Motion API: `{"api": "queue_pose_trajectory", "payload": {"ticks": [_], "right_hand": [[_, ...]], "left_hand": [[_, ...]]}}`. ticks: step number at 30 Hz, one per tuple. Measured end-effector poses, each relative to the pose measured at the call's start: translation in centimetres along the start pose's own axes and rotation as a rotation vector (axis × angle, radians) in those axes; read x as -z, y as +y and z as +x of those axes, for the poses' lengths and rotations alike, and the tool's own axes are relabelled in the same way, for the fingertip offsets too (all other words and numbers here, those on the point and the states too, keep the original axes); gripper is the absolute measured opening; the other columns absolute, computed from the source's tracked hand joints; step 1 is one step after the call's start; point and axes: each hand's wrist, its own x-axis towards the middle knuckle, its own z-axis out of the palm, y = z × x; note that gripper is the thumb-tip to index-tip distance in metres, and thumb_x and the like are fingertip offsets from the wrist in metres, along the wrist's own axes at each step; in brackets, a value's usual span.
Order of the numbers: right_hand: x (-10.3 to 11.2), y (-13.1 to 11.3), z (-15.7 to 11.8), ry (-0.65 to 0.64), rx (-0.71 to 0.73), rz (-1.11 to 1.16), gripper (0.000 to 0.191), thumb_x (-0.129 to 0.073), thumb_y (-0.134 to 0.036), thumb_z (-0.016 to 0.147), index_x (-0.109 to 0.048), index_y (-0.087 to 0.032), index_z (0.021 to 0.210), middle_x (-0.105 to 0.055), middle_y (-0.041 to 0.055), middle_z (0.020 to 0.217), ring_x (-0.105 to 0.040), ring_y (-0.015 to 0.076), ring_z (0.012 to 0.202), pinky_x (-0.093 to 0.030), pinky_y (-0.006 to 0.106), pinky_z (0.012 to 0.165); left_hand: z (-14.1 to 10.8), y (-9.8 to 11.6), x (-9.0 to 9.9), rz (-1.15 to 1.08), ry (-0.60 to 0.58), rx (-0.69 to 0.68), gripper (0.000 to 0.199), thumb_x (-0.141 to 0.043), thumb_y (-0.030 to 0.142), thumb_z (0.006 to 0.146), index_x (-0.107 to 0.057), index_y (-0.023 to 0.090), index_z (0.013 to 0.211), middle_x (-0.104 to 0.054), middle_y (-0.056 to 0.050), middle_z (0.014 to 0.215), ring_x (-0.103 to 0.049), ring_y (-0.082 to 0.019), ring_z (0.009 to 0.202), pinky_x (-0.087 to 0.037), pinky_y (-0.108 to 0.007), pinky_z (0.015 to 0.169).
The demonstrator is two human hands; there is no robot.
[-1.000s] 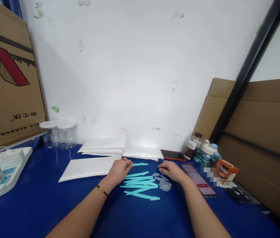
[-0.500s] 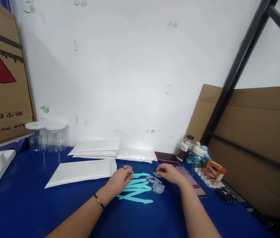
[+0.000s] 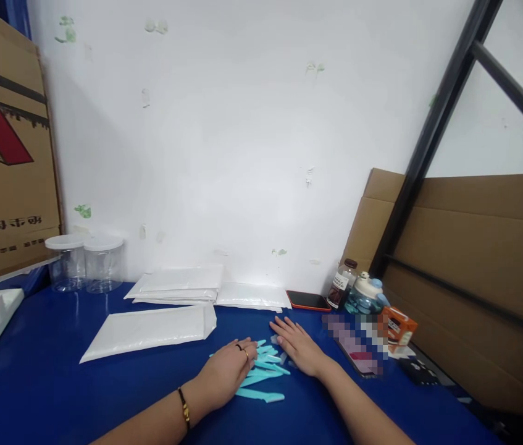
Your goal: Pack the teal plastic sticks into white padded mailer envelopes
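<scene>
Several turquoise eyebrow razors (image 3: 261, 395) lie in a loose pile on the blue table. My left hand (image 3: 231, 371), with two rings and a dark bracelet at the wrist, lies flat over their left ends, its fingers stretched out. Beside the pile my right hand (image 3: 302, 349) rests palm down with its fingers spread. It covers most of the small clear plastic caps (image 3: 284, 357); a few edges show near its thumb. Neither hand is closed around anything that I can see.
White padded mailers (image 3: 173, 287) are stacked along the wall, with one mailer (image 3: 150, 330) in front. Two clear jars (image 3: 104, 266) stand left. A phone (image 3: 308, 301), a brown bottle (image 3: 342, 283), a water bottle (image 3: 364, 295) and an orange box (image 3: 397, 327) are at right.
My right hand has opened from a pinch at the caps and now lies flat over them. My left hand has flattened onto the razors, which are bunched closer together.
</scene>
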Motion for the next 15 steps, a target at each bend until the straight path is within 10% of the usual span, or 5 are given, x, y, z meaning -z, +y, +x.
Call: {"api": "queue_pose_trajectory", "payload": {"ticks": [6, 10, 15], "right_hand": [[2.3, 1.5, 1.0, 0.314, 0.003, 0.155, 0.041, -0.034, -0.041, 0.091, -0.060, -0.020, 0.113, -0.057, 0.0089, 0.121, -0.049, 0.0224, 0.113, -0.035, 0.035, 0.097], [4.1, 2.3, 2.1, 0.130, -0.132, 0.081, 0.009, -0.060, -0.021, 0.071, -0.067, -0.016, 0.073, -0.065, 0.0041, 0.073, -0.058, 0.0173, 0.068, -0.043, 0.025, 0.061], [2.9, 3.3, 3.7, 0.101, -0.131, 0.248, 0.005, -0.063, -0.013, 0.065, -0.064, -0.015, 0.068, -0.061, -0.0008, 0.062, -0.053, 0.0112, 0.057, -0.037, 0.019, 0.051]], "left_hand": [[2.1, -1.2, 1.9, -0.025, 0.230, 0.109, 0.020, -0.039, 0.024, 0.087, -0.058, 0.021, 0.084, -0.060, -0.004, 0.103, -0.054, -0.017, 0.101, -0.041, -0.027, 0.089], [4.7, -3.4, 2.4, 0.026, 0.296, 0.284, 0.019, -0.041, 0.022, 0.084, -0.060, 0.019, 0.082, -0.060, -0.005, 0.088, -0.055, -0.017, 0.086, -0.041, -0.028, 0.079], [5.8, -5.4, 0.9, 0.031, 0.193, 0.320, 0.016, -0.046, 0.020, 0.081, -0.062, 0.020, 0.085, -0.061, -0.003, 0.086, -0.055, -0.017, 0.085, -0.040, -0.027, 0.077]]}}
